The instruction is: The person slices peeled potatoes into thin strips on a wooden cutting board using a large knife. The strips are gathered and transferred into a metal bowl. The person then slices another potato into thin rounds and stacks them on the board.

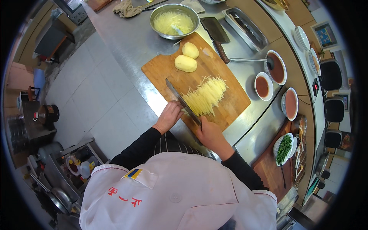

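My right hand (212,134) grips the handle of a kitchen knife (187,105), its blade slanting across the wooden cutting board (161,67). Against the near side of the blade, my left hand (169,115) has its fingers curled down on the board. A little pale potato shows at those fingertips; most of it is hidden under them. On the blade's far side lies a long heap of potato shreds (205,96). Two peeled potatoes, one round (190,50) and one with trimmed ends (185,63), rest near the top of the board.
Above the board stands a metal bowl of potato shreds (174,23), with a cleaver (215,30) beside it. To the right are a metal tray (245,28), a ladle (250,60), several bowls of reddish sauce (262,86), and a bowl of chopped greens (284,149). A cloth (126,8) lies top left.
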### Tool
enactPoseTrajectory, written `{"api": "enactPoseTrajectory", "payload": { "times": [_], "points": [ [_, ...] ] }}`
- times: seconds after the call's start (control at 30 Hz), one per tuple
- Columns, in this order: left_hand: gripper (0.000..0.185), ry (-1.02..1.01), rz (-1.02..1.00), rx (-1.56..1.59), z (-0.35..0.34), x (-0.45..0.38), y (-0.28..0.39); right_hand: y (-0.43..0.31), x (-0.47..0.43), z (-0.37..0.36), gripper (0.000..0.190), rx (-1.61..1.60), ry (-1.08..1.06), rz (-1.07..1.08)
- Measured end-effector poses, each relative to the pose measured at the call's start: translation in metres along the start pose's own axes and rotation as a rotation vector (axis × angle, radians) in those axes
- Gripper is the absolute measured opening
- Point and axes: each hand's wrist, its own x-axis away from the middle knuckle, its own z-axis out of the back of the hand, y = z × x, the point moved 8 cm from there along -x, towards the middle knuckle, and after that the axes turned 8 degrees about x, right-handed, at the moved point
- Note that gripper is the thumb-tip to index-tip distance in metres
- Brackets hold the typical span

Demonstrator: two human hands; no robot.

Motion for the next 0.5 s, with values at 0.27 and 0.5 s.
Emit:
{"api": "enactPoseTrajectory", "payload": {
  "times": [0.27,0.5],
  "points": [
    [0.027,-0.005,0.002,-0.011,0.001,-0.001,0.000,0.001,0.002,0.004,0.016,-0.087,0.062,0.018],
    [0.027,-0.002,0.005,-0.007,0.000,-0.001,0.000,0.001,-0.004,-0.005,0.017,-0.011,0.050,0.030]
  ]
}}
